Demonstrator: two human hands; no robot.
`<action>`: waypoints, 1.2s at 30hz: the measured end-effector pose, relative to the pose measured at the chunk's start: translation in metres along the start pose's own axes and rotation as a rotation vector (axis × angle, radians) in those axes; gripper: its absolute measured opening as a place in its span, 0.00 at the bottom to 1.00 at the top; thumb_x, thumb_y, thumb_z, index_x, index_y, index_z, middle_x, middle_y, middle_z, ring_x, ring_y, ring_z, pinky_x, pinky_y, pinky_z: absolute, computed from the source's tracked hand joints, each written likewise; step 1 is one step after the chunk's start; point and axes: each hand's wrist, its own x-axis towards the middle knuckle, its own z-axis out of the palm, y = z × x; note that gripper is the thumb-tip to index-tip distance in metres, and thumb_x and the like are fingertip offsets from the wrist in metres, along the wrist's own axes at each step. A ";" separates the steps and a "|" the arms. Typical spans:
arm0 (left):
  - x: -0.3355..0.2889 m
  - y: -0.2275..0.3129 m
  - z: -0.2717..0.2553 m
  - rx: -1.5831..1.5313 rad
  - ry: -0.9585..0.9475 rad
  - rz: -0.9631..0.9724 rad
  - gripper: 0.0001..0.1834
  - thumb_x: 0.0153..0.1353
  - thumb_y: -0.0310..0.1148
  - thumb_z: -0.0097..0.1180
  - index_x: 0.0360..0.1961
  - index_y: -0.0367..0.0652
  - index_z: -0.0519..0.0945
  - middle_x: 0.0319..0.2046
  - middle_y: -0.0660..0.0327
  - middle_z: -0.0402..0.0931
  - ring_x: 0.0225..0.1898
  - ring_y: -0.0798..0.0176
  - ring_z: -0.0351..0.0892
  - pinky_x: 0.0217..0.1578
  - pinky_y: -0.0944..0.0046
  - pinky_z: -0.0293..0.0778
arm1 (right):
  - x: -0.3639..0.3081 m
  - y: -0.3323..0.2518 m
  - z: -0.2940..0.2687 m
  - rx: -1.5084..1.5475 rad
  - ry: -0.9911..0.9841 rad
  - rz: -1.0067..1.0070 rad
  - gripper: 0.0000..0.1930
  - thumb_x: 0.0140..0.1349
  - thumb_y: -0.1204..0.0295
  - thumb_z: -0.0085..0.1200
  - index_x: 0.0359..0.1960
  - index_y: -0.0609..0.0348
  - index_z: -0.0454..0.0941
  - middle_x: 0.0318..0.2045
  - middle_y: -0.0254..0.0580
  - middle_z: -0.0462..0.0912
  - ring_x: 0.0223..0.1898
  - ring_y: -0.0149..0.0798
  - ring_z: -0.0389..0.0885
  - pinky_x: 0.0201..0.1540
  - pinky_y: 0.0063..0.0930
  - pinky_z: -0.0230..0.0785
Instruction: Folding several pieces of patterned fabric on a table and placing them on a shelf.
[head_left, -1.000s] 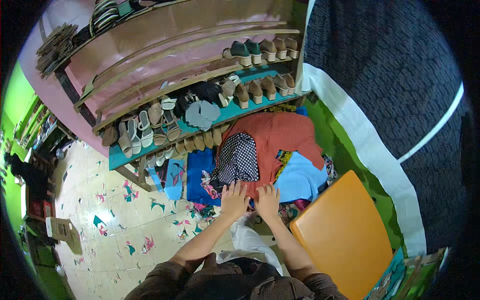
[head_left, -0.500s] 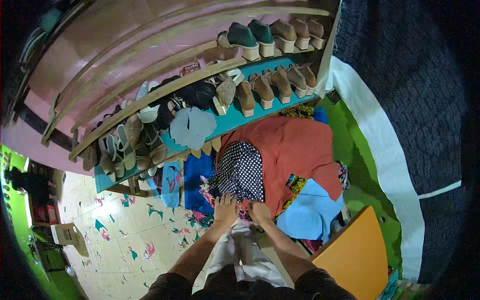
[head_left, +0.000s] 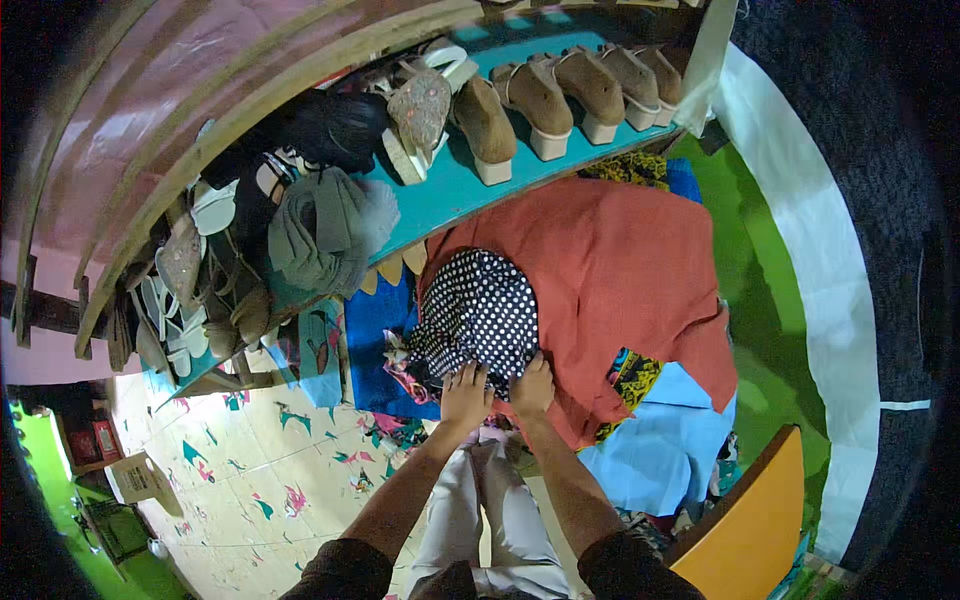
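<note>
A black cloth with white polka dots [head_left: 478, 310] lies bunched on a large rust-red cloth [head_left: 630, 270]. At its near edge my left hand [head_left: 466, 397] rests with fingers stretched over the fabric and slightly apart. Close beside it, my right hand [head_left: 532, 388] presses on the same cloth near its right corner, fingers extended forward. Both thumbs are hidden. A floral-patterned edge [head_left: 405, 365] sticks out at the left of the dotted cloth. Light blue fabric [head_left: 660, 435] and a yellow-black patterned piece [head_left: 632, 382] lie to the right of my right hand.
Beyond the cloths stands a teal shelf [head_left: 445, 215] with brown block-heeled shoe forms [head_left: 545, 105], sandals and a stack of grey pieces [head_left: 325, 230]. An orange board [head_left: 750, 520] leans at the lower right. Coloured scraps litter the tiled floor [head_left: 250, 500] at left.
The view has shifted, bringing the shelf and cloths nearer. My hands have moved from the dotted cloth's near edge a little further onto it, fingers now stretched forward.
</note>
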 end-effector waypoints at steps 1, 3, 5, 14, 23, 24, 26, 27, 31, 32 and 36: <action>0.001 0.000 0.005 -0.016 0.021 0.014 0.27 0.57 0.45 0.47 0.57 0.44 0.67 0.58 0.53 0.62 0.58 0.52 0.64 0.59 0.45 0.54 | 0.004 0.004 0.006 -0.003 -0.001 0.008 0.30 0.50 0.68 0.55 0.55 0.60 0.58 0.48 0.50 0.69 0.48 0.54 0.71 0.46 0.44 0.68; 0.003 0.002 0.009 -0.024 0.022 0.022 0.27 0.57 0.44 0.48 0.56 0.44 0.67 0.57 0.53 0.63 0.56 0.52 0.65 0.59 0.46 0.54 | 0.014 0.012 0.013 -0.131 0.055 -0.021 0.15 0.58 0.71 0.44 0.46 0.59 0.65 0.42 0.47 0.73 0.43 0.49 0.75 0.40 0.43 0.71; -0.004 -0.002 0.007 -0.054 0.073 0.046 0.26 0.56 0.43 0.49 0.55 0.45 0.68 0.54 0.53 0.66 0.55 0.51 0.66 0.58 0.47 0.55 | 0.015 0.010 0.013 -0.141 0.082 -0.025 0.07 0.60 0.73 0.39 0.39 0.59 0.66 0.38 0.47 0.75 0.40 0.49 0.77 0.37 0.41 0.72; -0.026 0.009 -0.072 -0.089 0.088 0.056 0.31 0.52 0.35 0.52 0.59 0.43 0.62 0.57 0.50 0.62 0.56 0.46 0.63 0.57 0.49 0.58 | -0.040 -0.033 -0.058 -0.005 -0.124 -0.250 0.15 0.51 0.75 0.46 0.43 0.57 0.66 0.32 0.51 0.79 0.33 0.52 0.79 0.38 0.45 0.69; -0.047 0.049 -0.200 0.050 0.132 0.512 0.33 0.46 0.31 0.58 0.57 0.51 0.68 0.62 0.60 0.58 0.63 0.53 0.55 0.62 0.48 0.51 | -0.117 -0.049 -0.191 -0.008 0.090 -0.620 0.18 0.45 0.76 0.50 0.42 0.50 0.71 0.30 0.43 0.78 0.35 0.47 0.79 0.40 0.41 0.66; -0.045 0.047 -0.199 0.049 0.093 0.583 0.27 0.46 0.31 0.58 0.52 0.50 0.71 0.57 0.58 0.64 0.60 0.54 0.60 0.60 0.49 0.55 | -0.125 -0.047 -0.203 0.001 0.145 -0.674 0.16 0.47 0.74 0.52 0.41 0.49 0.72 0.28 0.41 0.78 0.32 0.45 0.79 0.37 0.40 0.66; -0.052 0.051 -0.200 0.048 0.047 0.698 0.22 0.47 0.32 0.57 0.48 0.49 0.74 0.52 0.57 0.70 0.57 0.55 0.65 0.59 0.51 0.58 | -0.144 -0.038 -0.224 0.015 0.223 -0.672 0.15 0.48 0.72 0.54 0.41 0.49 0.72 0.28 0.40 0.78 0.31 0.44 0.79 0.35 0.39 0.67; -0.059 0.058 -0.203 0.008 -0.026 0.668 0.18 0.48 0.32 0.56 0.44 0.48 0.75 0.45 0.57 0.73 0.51 0.54 0.70 0.54 0.52 0.63 | -0.152 -0.032 -0.233 0.025 0.284 -0.688 0.14 0.49 0.69 0.55 0.40 0.49 0.72 0.27 0.39 0.78 0.29 0.44 0.79 0.34 0.38 0.67; -0.104 0.074 -0.228 -0.183 -0.059 0.595 0.13 0.50 0.31 0.53 0.40 0.47 0.76 0.34 0.58 0.78 0.37 0.52 0.78 0.39 0.56 0.74 | -0.200 -0.012 -0.277 0.064 0.277 -0.553 0.14 0.47 0.64 0.58 0.36 0.48 0.74 0.28 0.37 0.79 0.31 0.43 0.79 0.35 0.37 0.68; -0.115 0.078 -0.233 -0.179 -0.063 0.625 0.13 0.50 0.31 0.53 0.40 0.47 0.76 0.34 0.58 0.78 0.37 0.52 0.78 0.39 0.56 0.74 | -0.213 -0.001 -0.277 0.062 0.299 -0.530 0.14 0.47 0.64 0.58 0.36 0.48 0.74 0.28 0.37 0.79 0.31 0.43 0.79 0.35 0.37 0.68; -0.149 0.084 -0.239 -0.182 0.072 0.690 0.17 0.49 0.28 0.53 0.43 0.48 0.76 0.38 0.57 0.79 0.38 0.53 0.79 0.37 0.58 0.75 | -0.259 0.033 -0.281 0.002 0.171 -0.420 0.13 0.46 0.63 0.61 0.33 0.52 0.77 0.26 0.42 0.79 0.33 0.46 0.78 0.34 0.38 0.68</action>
